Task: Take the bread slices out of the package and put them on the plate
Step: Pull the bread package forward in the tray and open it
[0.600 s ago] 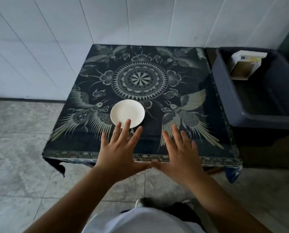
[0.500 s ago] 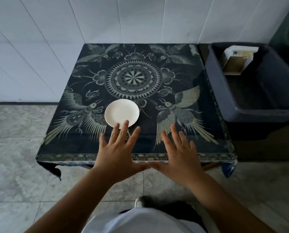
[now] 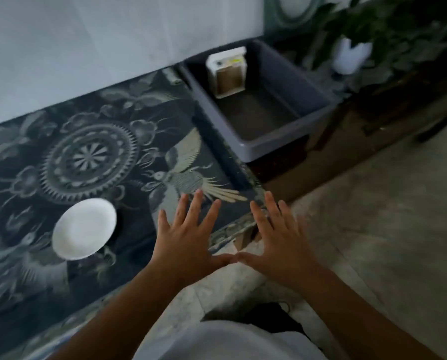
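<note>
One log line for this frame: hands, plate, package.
left hand: open, empty | right hand: open, empty | plate: bare, on table | package: in bin, untouched

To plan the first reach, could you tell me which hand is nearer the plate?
The left hand; the right hand hovers past the table's corner.

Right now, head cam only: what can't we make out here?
- Bread package in the grey bin: motion blur smears the label; slices inside unreadable, count unknown.
- Plate: blurred, though it looks bare.
- Tablecloth: left part cut off by the frame edge.
- White object among the plants: too blurred to identify.
- Left hand and right hand: palms face away; fingers spread, holding nothing visible.
</note>
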`<act>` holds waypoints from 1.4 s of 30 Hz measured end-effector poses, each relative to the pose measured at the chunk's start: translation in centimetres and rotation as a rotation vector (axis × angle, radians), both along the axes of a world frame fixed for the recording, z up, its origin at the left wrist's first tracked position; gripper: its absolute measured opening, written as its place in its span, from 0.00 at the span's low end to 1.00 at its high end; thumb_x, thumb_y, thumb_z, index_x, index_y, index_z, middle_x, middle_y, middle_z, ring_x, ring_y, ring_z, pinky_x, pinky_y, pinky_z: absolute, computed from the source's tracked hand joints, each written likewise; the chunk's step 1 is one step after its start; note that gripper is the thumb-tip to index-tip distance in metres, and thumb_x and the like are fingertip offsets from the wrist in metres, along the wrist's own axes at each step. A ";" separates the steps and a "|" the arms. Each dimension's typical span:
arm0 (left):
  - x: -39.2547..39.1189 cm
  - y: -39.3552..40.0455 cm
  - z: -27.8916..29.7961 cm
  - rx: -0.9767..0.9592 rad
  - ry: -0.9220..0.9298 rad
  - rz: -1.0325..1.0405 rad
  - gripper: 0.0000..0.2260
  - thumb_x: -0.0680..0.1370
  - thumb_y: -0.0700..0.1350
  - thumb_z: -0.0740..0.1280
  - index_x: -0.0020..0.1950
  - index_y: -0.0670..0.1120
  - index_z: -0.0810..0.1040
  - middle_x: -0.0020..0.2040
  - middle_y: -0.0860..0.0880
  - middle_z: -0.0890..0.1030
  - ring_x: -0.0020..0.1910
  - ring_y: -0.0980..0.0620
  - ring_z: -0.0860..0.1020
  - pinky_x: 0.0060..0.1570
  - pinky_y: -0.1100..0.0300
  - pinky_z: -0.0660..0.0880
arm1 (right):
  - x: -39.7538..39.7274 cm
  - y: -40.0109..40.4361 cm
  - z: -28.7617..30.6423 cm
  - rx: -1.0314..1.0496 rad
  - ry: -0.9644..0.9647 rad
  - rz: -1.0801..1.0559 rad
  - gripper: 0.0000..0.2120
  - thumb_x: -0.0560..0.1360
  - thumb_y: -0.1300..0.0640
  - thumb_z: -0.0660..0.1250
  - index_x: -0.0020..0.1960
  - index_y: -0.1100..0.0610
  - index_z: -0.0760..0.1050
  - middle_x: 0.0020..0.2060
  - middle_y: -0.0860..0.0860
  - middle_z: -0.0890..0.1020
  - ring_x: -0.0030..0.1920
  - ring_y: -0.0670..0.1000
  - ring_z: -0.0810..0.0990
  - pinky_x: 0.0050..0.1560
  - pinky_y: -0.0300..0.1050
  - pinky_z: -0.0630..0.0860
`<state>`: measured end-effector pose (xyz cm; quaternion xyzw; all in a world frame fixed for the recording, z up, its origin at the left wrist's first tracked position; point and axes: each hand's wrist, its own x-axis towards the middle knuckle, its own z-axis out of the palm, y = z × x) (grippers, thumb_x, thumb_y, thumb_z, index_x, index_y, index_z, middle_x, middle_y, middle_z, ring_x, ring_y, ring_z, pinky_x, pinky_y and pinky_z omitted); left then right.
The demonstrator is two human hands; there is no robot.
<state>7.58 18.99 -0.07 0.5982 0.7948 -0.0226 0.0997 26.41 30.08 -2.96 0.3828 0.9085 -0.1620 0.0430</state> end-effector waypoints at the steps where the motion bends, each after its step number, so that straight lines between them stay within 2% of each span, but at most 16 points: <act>1: 1.3 2.0 0.1 -0.001 0.006 -0.057 0.50 0.60 0.85 0.39 0.73 0.60 0.27 0.79 0.46 0.32 0.78 0.41 0.34 0.72 0.30 0.41 | 1.9 0.7 0.1 0.001 0.010 -0.066 0.53 0.61 0.15 0.40 0.77 0.41 0.32 0.74 0.47 0.26 0.79 0.58 0.38 0.73 0.70 0.46; 4: 5.9 7.5 0.2 0.008 -0.004 -0.228 0.50 0.59 0.85 0.38 0.73 0.61 0.27 0.79 0.48 0.32 0.77 0.42 0.34 0.73 0.31 0.42 | 7.8 2.5 0.2 0.010 0.017 -0.263 0.52 0.60 0.14 0.39 0.72 0.39 0.21 0.74 0.47 0.25 0.79 0.59 0.38 0.75 0.68 0.47; 6: 9.2 10.9 0.2 0.010 -0.007 -0.354 0.51 0.60 0.85 0.41 0.76 0.60 0.31 0.79 0.48 0.33 0.78 0.43 0.35 0.73 0.31 0.42 | 11.6 3.2 0.2 0.010 0.003 -0.398 0.52 0.60 0.14 0.40 0.69 0.39 0.18 0.74 0.47 0.27 0.79 0.59 0.39 0.75 0.67 0.47; 10: 15.9 16.4 0.0 -0.005 -0.024 -0.556 0.52 0.62 0.85 0.44 0.78 0.59 0.37 0.81 0.48 0.37 0.79 0.44 0.37 0.73 0.31 0.43 | 18.3 3.8 -0.3 -0.028 -0.011 -0.657 0.56 0.60 0.14 0.41 0.76 0.43 0.30 0.79 0.48 0.34 0.80 0.58 0.42 0.75 0.66 0.48; 14: 21.6 20.4 -0.4 -0.024 -0.010 -0.697 0.54 0.60 0.85 0.41 0.79 0.58 0.38 0.81 0.47 0.37 0.79 0.43 0.37 0.72 0.32 0.41 | 23.4 4.7 -0.9 -0.079 -0.007 -0.819 0.60 0.55 0.13 0.35 0.79 0.44 0.36 0.80 0.49 0.38 0.80 0.57 0.42 0.76 0.66 0.49; 19: 25.7 24.2 -0.6 -0.059 0.012 -0.817 0.52 0.61 0.85 0.42 0.78 0.59 0.36 0.80 0.46 0.34 0.78 0.43 0.35 0.73 0.31 0.42 | 26.9 6.2 -1.0 -0.127 -0.016 -0.893 0.60 0.56 0.13 0.34 0.79 0.45 0.35 0.80 0.51 0.36 0.80 0.59 0.42 0.76 0.66 0.49; 23: 27.4 26.2 -1.1 -0.110 0.018 -0.863 0.53 0.59 0.85 0.37 0.78 0.58 0.34 0.79 0.46 0.31 0.78 0.43 0.33 0.72 0.33 0.40 | 28.5 7.3 -1.0 -0.146 -0.037 -0.913 0.58 0.57 0.14 0.34 0.79 0.45 0.33 0.75 0.49 0.30 0.80 0.59 0.41 0.76 0.66 0.49; 26: 28.3 27.9 -1.7 -0.128 0.006 -0.901 0.54 0.58 0.84 0.35 0.78 0.58 0.36 0.80 0.46 0.32 0.78 0.44 0.33 0.73 0.33 0.41 | 29.0 8.2 -1.1 -0.167 -0.040 -0.946 0.57 0.57 0.15 0.33 0.78 0.44 0.31 0.78 0.50 0.32 0.80 0.59 0.40 0.76 0.67 0.48; 31: 29.1 31.8 -3.5 -0.125 0.014 -0.963 0.53 0.60 0.85 0.39 0.78 0.58 0.36 0.80 0.46 0.34 0.78 0.43 0.36 0.73 0.32 0.43 | 29.1 10.6 -2.2 -0.203 -0.074 -1.027 0.56 0.58 0.15 0.34 0.78 0.45 0.32 0.80 0.53 0.36 0.80 0.59 0.43 0.75 0.67 0.50; 38: 29.9 39.1 -4.5 -0.120 -0.018 -1.083 0.54 0.59 0.86 0.40 0.79 0.58 0.40 0.81 0.46 0.39 0.79 0.42 0.39 0.72 0.31 0.43 | 28.5 15.2 -2.6 -0.229 -0.100 -1.145 0.56 0.57 0.15 0.33 0.78 0.44 0.32 0.80 0.52 0.36 0.80 0.58 0.45 0.74 0.66 0.52; 42: 30.2 42.5 -4.3 -0.144 -0.026 -1.084 0.55 0.58 0.86 0.40 0.79 0.58 0.40 0.81 0.46 0.38 0.79 0.43 0.39 0.72 0.31 0.42 | 28.5 18.5 -2.1 -0.209 -0.121 -1.138 0.55 0.59 0.15 0.36 0.77 0.44 0.31 0.80 0.51 0.36 0.80 0.58 0.44 0.74 0.67 0.51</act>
